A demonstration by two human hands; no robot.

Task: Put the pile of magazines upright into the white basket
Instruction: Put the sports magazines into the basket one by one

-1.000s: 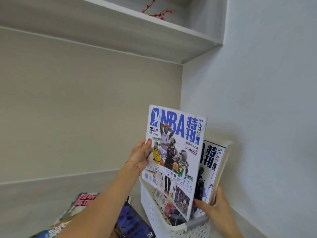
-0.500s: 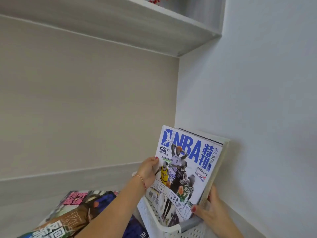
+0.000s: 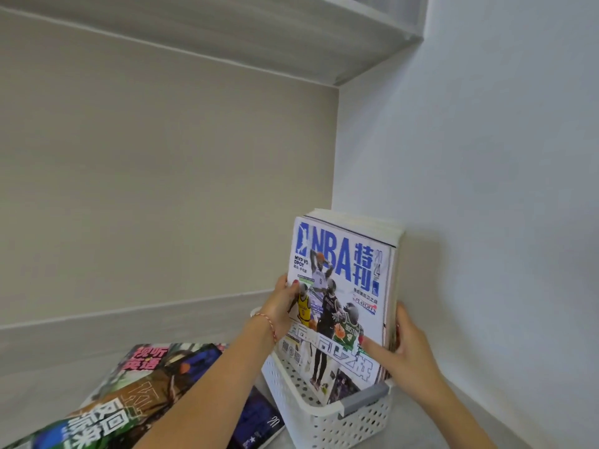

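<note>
NBA magazines (image 3: 343, 286) upright in white perforated basket (image 3: 324, 419), pile (image 3: 129, 393) flat beside

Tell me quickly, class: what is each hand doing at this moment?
Left hand: holds the left edge of the NBA magazine, thumb on its cover.
Right hand: grips the right edge of the upright magazines in the white basket.

Both forearms reach forward and up; the left hand (image 3: 281, 306) grips a magazine's left edge, thumb on its cover; the right hand (image 3: 406, 348) clasps the right edge, thumb in front, fingers behind.
</note>
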